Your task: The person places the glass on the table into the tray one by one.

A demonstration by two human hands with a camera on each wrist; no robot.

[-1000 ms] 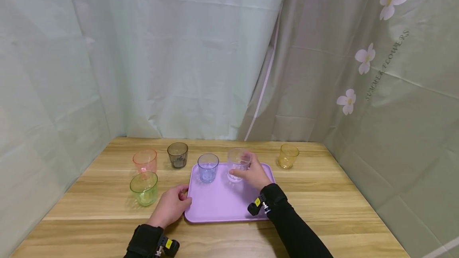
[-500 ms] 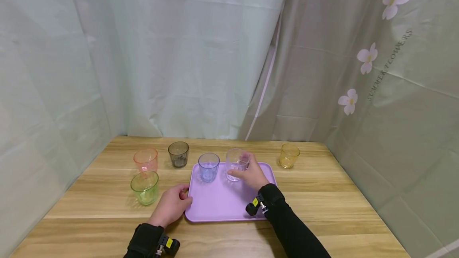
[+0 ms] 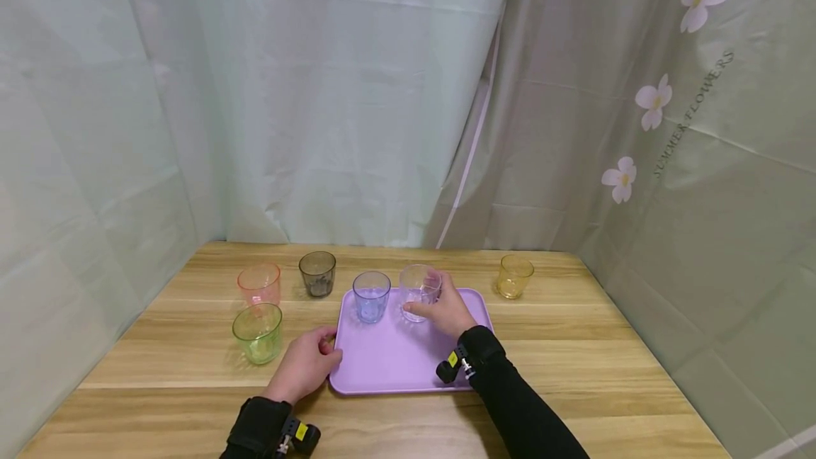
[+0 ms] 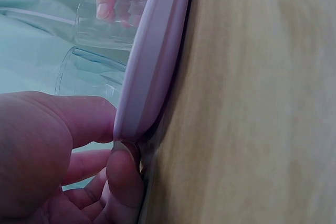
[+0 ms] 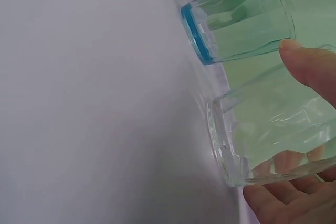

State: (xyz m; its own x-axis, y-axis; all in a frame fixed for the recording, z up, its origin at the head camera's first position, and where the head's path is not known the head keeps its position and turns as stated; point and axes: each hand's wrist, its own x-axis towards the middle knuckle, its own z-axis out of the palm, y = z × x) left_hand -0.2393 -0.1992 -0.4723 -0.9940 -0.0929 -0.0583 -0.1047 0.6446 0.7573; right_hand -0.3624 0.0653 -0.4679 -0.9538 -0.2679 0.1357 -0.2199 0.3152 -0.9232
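Observation:
A purple tray (image 3: 398,367) lies on the wooden table. My left hand (image 3: 304,367) pinches its left edge; in the left wrist view the thumb (image 4: 92,119) lies on the rim and another fingertip sits just below it. My right hand (image 3: 446,310) grips a clear glass (image 5: 278,129), thumb on one side and fingers round the other. That glass stands upright at the back of the tray, its base right at the tray's surface. Just left of it, upright on the tray, is a blue-tinted glass (image 3: 371,299).
Left of the tray stand a green glass (image 3: 258,337) and a pink-red glass (image 3: 259,287) close behind it. A grey-brown glass (image 3: 317,276) is at the back left. The yellow glass (image 3: 513,278) stands beyond the tray's right back corner. Curtains (image 3: 331,105) hang behind the table (image 3: 593,374).
My right hand has shifted the clear glass slightly left, towards the blue glass. The left hand stays at the tray's edge.

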